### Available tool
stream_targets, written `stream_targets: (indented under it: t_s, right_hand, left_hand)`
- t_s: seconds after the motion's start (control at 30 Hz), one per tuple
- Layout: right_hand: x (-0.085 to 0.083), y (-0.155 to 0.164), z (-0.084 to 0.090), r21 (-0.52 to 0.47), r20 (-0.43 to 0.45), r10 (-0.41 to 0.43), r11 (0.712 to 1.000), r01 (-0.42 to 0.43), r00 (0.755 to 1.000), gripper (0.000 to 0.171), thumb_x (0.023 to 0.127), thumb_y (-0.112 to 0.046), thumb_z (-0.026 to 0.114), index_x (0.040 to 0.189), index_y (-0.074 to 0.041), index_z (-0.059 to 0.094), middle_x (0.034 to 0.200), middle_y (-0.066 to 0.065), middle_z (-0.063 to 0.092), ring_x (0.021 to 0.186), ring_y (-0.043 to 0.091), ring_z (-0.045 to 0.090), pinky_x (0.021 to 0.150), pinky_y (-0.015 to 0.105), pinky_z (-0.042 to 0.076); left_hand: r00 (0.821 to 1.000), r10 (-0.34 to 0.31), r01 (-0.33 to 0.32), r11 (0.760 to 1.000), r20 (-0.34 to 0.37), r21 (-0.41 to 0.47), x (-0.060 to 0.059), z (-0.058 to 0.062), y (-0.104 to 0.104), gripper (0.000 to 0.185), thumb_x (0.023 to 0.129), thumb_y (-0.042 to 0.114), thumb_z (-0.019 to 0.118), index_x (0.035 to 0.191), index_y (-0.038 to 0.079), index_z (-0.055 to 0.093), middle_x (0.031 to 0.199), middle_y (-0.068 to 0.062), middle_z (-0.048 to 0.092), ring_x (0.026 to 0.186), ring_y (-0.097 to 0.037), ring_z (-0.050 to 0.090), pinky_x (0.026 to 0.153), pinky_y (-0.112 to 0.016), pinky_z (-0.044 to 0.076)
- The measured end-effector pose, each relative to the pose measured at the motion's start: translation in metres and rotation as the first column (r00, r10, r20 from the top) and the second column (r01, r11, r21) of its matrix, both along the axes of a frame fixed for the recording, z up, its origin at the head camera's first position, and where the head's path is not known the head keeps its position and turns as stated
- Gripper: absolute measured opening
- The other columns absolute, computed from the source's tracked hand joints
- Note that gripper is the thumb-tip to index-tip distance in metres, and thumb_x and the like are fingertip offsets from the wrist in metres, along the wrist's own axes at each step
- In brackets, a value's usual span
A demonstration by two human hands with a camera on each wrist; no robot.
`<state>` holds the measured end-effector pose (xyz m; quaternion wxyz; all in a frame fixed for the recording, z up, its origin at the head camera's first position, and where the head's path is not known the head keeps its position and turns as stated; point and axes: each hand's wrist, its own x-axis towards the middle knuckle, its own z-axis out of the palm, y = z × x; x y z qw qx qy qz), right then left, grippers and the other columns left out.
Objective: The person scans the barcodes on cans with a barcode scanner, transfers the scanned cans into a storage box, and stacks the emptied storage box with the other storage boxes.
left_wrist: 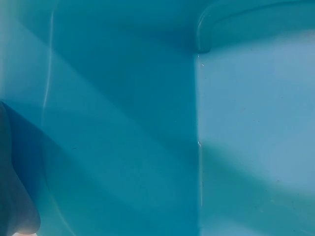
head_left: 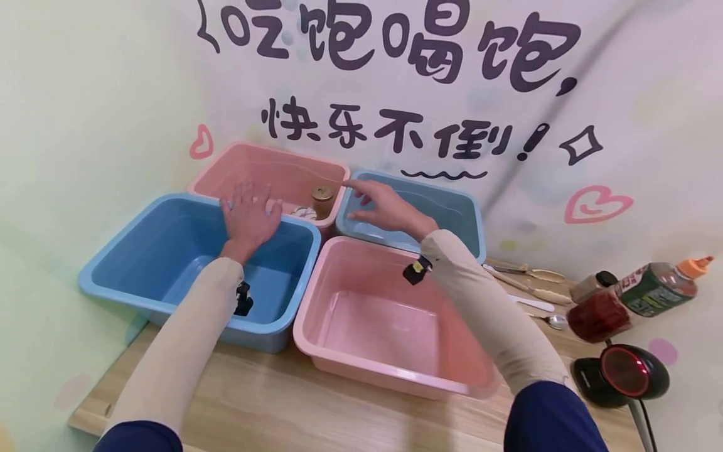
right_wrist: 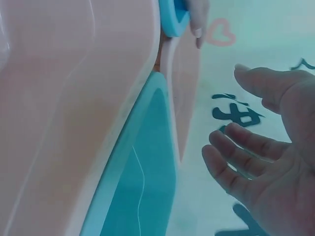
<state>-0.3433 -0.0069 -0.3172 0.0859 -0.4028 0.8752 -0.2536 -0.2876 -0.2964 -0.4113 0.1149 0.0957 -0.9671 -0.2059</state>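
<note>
This looks like a staged sorting station made up as a kitchen or snack corner rather than a lived-in home. Behind the hands hangs a printed pastel backdrop (head_left: 649,94) with cartoon Chinese lettering (head_left: 390,37) about eating and drinking, plus hearts and sparkles. Under the hands four plastic tubs, two pink and two blue, sit on a light wooden table (head_left: 282,408); beyond the right hand lie sauce bottles (head_left: 632,295), spoons and wooden-handled cutlery (head_left: 531,289), and, nearer the person, a black barcode scanner (head_left: 627,373) glowing red, of the kind used at a shop counter.
</note>
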Motion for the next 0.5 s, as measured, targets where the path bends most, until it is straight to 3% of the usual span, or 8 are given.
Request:
stream_targets:
  t_s: [0.33,0.5]
  right_hand:
    - [0.029,0.083,0.005,-0.106,0.031,-0.064,0.992,0.067,0.997,0.072,0.090,-0.020,0.074,0.153,-0.023,0.039,0.133,0.012,0.058,0.116,0.030,0.062,0.092,0.043,0.057]
    - [0.049,0.120,0.003,-0.161,0.057,-0.135,0.977,0.143,0.989,0.075,0.088,-0.015,0.077,0.153,-0.016,0.039,0.134,0.016,0.056,0.115,0.035,0.062,0.092,0.050,0.056]
  left_hand:
    - [0.999,0.003,-0.003,1.000,-0.033,-0.003,0.003,-0.001,0.001,0.066,0.103,0.051,0.028,0.158,0.017,0.029,0.168,-0.016,0.012,0.155,-0.042,0.005,0.119,-0.069,-0.002]
    - [1.000,-0.007,0.008,1.000,-0.028,0.005,0.005,0.002,0.003,0.066,0.103,0.051,0.028,0.158,0.015,0.029,0.168,-0.018,0.010,0.155,-0.043,0.002,0.119,-0.069,-0.004]
